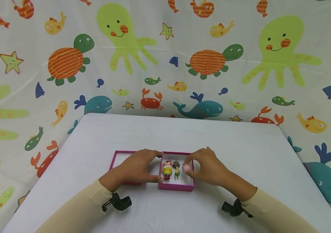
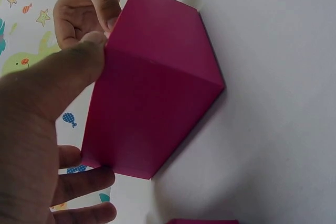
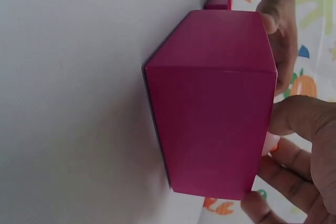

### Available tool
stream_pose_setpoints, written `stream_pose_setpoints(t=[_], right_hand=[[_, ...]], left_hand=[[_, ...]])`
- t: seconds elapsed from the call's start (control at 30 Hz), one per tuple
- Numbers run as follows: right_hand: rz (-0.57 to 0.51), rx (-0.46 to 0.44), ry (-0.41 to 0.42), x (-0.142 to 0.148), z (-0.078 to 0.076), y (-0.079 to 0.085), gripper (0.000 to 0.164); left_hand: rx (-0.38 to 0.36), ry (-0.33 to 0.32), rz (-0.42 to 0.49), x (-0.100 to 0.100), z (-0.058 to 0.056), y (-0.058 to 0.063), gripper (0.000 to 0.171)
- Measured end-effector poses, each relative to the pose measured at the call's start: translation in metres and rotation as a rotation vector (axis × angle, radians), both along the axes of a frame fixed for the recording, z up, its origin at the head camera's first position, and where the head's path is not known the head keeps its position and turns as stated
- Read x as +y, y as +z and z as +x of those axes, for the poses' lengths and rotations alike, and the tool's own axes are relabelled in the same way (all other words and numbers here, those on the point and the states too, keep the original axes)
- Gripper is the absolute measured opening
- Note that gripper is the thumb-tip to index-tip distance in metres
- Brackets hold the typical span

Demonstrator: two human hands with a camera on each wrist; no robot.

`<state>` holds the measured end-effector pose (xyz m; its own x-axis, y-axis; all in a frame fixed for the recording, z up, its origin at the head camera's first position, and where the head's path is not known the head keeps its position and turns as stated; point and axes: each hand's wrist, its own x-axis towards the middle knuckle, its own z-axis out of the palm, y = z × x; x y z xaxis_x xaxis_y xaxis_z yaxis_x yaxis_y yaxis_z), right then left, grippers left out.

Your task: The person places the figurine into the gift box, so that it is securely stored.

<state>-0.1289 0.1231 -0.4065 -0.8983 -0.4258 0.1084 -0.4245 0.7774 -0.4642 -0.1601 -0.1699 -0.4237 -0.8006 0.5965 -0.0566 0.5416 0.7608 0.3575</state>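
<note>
A magenta box [image 1: 177,187] with a white inside stands on the table in front of me. In it lie a toy figure [image 1: 167,170] in yellow, pink and red and a thinner green-and-brown toy figure [image 1: 177,171]. My left hand [image 1: 137,166] holds the box's left side, thumb at the near corner and forefinger at the far one. At the right end of the box, my right hand [image 1: 210,166] pinches a small pink toy [image 1: 186,167], mostly covered by the fingers. The right wrist view shows a bit of this pink toy [image 3: 270,143] behind the rim.
A second magenta-edged tray or lid [image 1: 114,159] lies just left of the box, partly behind my left hand. The white table [image 1: 165,132] reaches back to a hanging cloth [image 1: 165,55] printed with sea animals. Dark wrist-camera mounts [image 1: 120,202] sit on both sleeves.
</note>
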Motion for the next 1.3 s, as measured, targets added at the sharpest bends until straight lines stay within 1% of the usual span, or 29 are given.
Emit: stream_pose_setpoints(t=[0.2, 0.3, 0.5, 0.6, 0.7, 0.8, 0.9, 1.1, 1.3], right_hand=[[-0.021, -0.061, -0.018, -0.001, 0.001, -0.002, 0.024], [-0.014, -0.077, -0.049, -0.004, 0.002, -0.004, 0.026], [0.064, -0.077, -0.111, -0.012, 0.004, -0.008, 0.027], [0.102, -0.052, -0.114, -0.016, 0.006, -0.011, 0.025], [0.113, -0.03, -0.109, -0.018, 0.007, -0.013, 0.023], [0.122, -0.027, -0.104, -0.021, 0.007, -0.013, 0.023], [0.145, -0.04, -0.109, -0.024, 0.006, -0.012, 0.023], [0.178, -0.076, -0.093, -0.03, 0.004, -0.009, 0.022], [0.209, -0.092, -0.094, -0.032, 0.002, -0.009, 0.023]], left_hand=[[-0.006, 0.006, -0.003, 0.001, 0.001, 0.001, 0.098], [-0.01, 0.009, 0.0, 0.002, 0.001, 0.002, 0.098], [-0.013, 0.004, 0.001, 0.001, 0.001, 0.001, 0.099], [-0.013, 0.001, 0.004, 0.001, 0.001, 0.001, 0.098], [-0.013, 0.0, 0.004, 0.001, 0.001, 0.002, 0.098], [-0.01, -0.003, 0.001, 0.001, 0.001, 0.002, 0.098], [-0.004, -0.008, 0.0, 0.0, -0.001, 0.002, 0.099], [-0.008, -0.015, 0.003, -0.002, -0.003, 0.003, 0.098], [0.003, -0.022, 0.011, -0.003, -0.005, 0.003, 0.098]])
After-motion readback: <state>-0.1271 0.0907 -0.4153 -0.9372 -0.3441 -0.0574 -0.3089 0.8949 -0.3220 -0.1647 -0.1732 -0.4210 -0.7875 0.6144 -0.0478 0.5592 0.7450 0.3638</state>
